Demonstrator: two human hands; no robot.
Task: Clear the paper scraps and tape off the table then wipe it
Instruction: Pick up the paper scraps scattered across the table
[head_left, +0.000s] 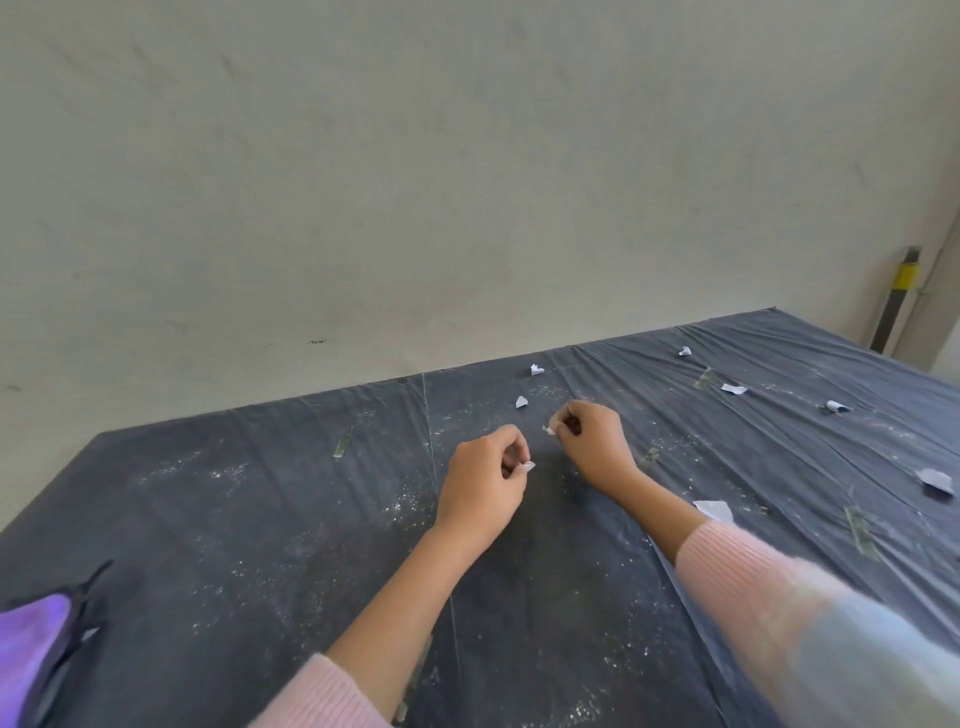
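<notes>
Pinched between the thumb and fingertips of the left hand (485, 480) is a small white paper scrap (528, 466). The right hand (595, 441) nips a second scrap (547, 429) the same way, fingers curled in around it. Both hands hover close together over the middle of the table (208, 519), which is covered by a dark, creased plastic sheet (779, 364) dusted with white specks.

Just beyond the right hand lie a nearest loose scrap (521, 401) and a crumpled scrap (536, 370). A larger torn piece (714, 509) sits just beside the right forearm, and more bits are scattered toward the far right corner. A left tape strip (343, 441) lies flat well off to the left, and a right tape strip (860, 530) lies near the right edge. A purple cloth (31, 644) rests at the near left corner.

Scrap gathering looks to be the step in hand, early on; tape and wiping are not yet done. The next move probably calls for tucking the held bits into a palm and reaching for the nearest loose scrap. No bin is in view. The flat tape will likely need a fingernail under one end.

No brand or label shows. A faint dark mark on the wall (315, 342) is too small to read.
</notes>
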